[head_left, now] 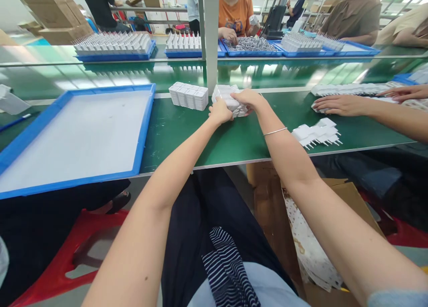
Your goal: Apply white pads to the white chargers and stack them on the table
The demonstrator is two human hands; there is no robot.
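left hand [221, 111] and right hand [246, 99] grip a white bundle [222, 92] that looks light and slippery, best held by opposite ends.

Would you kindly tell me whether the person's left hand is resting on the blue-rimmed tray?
No, the left hand holds the white pieces together with the right hand, apart from the tray.

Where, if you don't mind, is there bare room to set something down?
Inside the tray, and the table between it and the left forearm. Crowded: around the stack and held parts and, at right, a co-worker's hands.
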